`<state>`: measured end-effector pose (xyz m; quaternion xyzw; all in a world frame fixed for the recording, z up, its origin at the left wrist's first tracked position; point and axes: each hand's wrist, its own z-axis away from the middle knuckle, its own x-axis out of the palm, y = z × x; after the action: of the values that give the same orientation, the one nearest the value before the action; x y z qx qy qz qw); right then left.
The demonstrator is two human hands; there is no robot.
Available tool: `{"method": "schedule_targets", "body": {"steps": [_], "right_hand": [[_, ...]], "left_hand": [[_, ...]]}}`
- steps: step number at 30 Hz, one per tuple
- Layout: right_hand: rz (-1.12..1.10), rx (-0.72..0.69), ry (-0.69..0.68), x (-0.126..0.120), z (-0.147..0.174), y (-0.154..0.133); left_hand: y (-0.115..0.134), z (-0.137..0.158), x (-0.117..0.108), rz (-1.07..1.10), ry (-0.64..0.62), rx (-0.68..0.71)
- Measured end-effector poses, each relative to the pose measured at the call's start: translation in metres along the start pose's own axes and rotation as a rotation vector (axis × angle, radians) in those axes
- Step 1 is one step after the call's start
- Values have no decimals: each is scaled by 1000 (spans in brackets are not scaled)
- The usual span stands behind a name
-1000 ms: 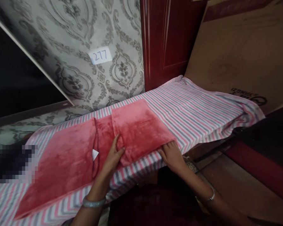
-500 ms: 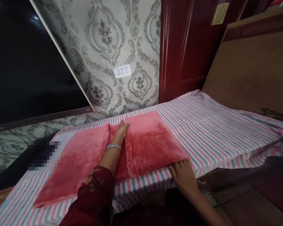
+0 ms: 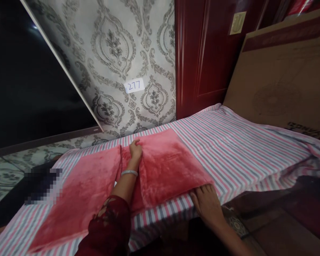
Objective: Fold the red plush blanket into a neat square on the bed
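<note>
A pink plush blanket [image 3: 170, 167] lies on a striped cloth, its left panel [image 3: 80, 192] and right panel folded inward. A strip of the lower layer shows between them, and a small white tag [image 3: 115, 184] pokes out beside the left panel. At the far end of the right panel's inner edge, my left hand [image 3: 135, 147] is closed on the fabric, fingers curled. A silvery bracelet [image 3: 129, 173] circles that wrist. My right hand [image 3: 206, 201] grips the near right corner, fingers close together at the edge; its fingertips are partly hidden.
The striped cloth [image 3: 245, 153] stretches right towards a large cardboard box [image 3: 282, 78]. Behind stand a patterned wall with a "277" paper label [image 3: 134, 85] and a dark red wooden panel [image 3: 189, 64]. A dark screen [image 3: 37, 78] hangs at the left.
My left hand has curled more tightly at the right panel's inner edge. The white tag has come into sight. My right hand stays at the near corner; the view has shifted slightly.
</note>
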<state>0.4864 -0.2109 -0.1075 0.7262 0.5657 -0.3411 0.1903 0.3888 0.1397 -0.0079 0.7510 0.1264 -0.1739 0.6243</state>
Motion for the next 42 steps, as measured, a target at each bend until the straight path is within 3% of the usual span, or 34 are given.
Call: {"method": "schedule_targets", "body": {"steps": [7, 11, 15, 18, 24, 28, 31, 33, 35, 38, 42], "right_hand": [[-3, -7, 15, -3, -3, -1], [-1, -17, 13, -2, -1, 0], [16, -12, -10, 0, 1, 2], [5, -23, -33, 0, 2, 3], [-100, 17, -94, -6, 0, 6], [-377, 20, -106, -36, -6, 21], [-486, 111, -43, -64, -29, 27], [-467, 96, -11, -72, -57, 23], [-403, 7, -65, -65, -88, 14], [-212, -88, -247, -34, -121, 1], [-59, -74, -534, 11, -119, 0]], "left_hand": [[10, 1, -5, -303, -62, 29], [33, 11, -7, -441, -79, 222], [34, 30, 1, -742, -284, 490], [20, 38, 8, -960, -415, 432], [15, 26, 6, -948, -522, 351], [27, 23, -8, -917, -538, 364], [37, 38, -15, -904, -500, 424], [42, 52, -16, -896, -501, 476], [43, 64, -14, -904, -492, 522], [35, 76, -9, -946, -451, 546], [12, 81, -5, -980, -434, 539]]}}
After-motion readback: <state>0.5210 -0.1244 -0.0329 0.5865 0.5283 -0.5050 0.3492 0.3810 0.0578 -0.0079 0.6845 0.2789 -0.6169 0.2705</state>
